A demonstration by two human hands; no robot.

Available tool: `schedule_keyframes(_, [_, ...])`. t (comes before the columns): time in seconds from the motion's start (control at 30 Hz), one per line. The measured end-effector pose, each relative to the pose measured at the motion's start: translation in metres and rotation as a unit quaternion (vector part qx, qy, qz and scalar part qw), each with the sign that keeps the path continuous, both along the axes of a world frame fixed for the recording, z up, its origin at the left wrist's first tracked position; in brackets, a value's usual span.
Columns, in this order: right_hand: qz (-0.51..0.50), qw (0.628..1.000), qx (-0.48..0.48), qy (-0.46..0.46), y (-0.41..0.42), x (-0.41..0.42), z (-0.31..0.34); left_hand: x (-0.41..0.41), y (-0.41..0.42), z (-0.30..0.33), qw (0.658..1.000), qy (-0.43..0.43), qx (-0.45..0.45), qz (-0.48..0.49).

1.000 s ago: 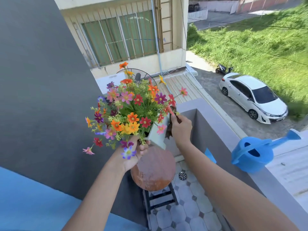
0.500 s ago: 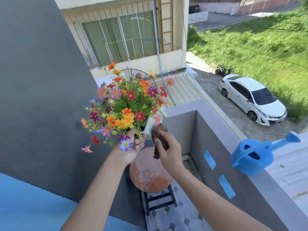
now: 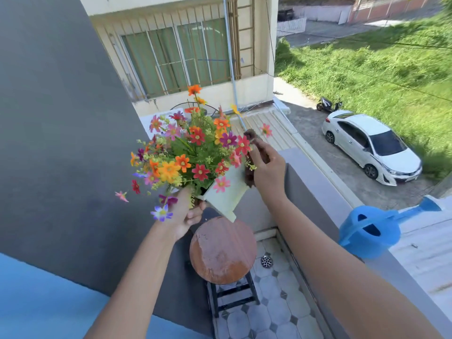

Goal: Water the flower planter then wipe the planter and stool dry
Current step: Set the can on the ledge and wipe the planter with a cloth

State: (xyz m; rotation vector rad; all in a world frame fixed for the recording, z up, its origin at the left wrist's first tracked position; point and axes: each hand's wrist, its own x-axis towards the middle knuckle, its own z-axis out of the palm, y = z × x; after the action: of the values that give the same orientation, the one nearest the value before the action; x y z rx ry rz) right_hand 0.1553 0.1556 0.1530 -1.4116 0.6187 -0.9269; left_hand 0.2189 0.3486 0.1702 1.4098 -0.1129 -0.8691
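Note:
A pale planter (image 3: 226,194) full of colourful flowers (image 3: 193,152) is tilted in the air above a round reddish stool (image 3: 223,250). My left hand (image 3: 184,216) grips the planter from below at its near side. My right hand (image 3: 267,168) holds a dark brown cloth (image 3: 252,152) pressed against the planter's far right wall near the rim. The stool's seat shows pale worn patches and nothing stands on it.
A blue watering can (image 3: 369,232) sits on the grey balcony ledge (image 3: 318,182) at the right. A dark grey wall (image 3: 61,118) closes the left side. Below lies a tiled floor (image 3: 264,311) with a drain (image 3: 266,261). A white car (image 3: 371,148) is parked far below.
My right hand with the cloth has moved from the planter's lower near side up to its far right wall. The planter has tilted and lifted slightly.

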Motion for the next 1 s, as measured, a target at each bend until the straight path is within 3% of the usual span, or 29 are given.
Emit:
schedule_keyframes(0.2, [0.12,0.988,0.058,0.076,-0.017,-0.015,0.029,0.024,0.013,0.019,0.994,-0.06,0.086,-0.028])
schedule_keyframes(0.33, [0.209,0.965,0.147,0.064,-0.023,-0.017,0.029,0.027,0.014,0.037,0.984,-0.098,0.144,-0.023])
schedule_keyframes(0.57, [0.349,0.919,0.139,0.123,-0.039,-0.025,0.026,0.018,0.014,0.037,0.969,-0.167,0.182,-0.024])
schedule_keyframes(0.87, [0.274,0.924,0.011,0.267,-0.041,-0.034,0.033,0.019,0.011,0.026,0.95,-0.225,0.206,-0.064])
schedule_keyframes(1.0, [0.207,0.948,0.1,0.219,-0.037,-0.035,0.033,0.018,0.01,0.026,0.946,-0.239,0.214,-0.047])
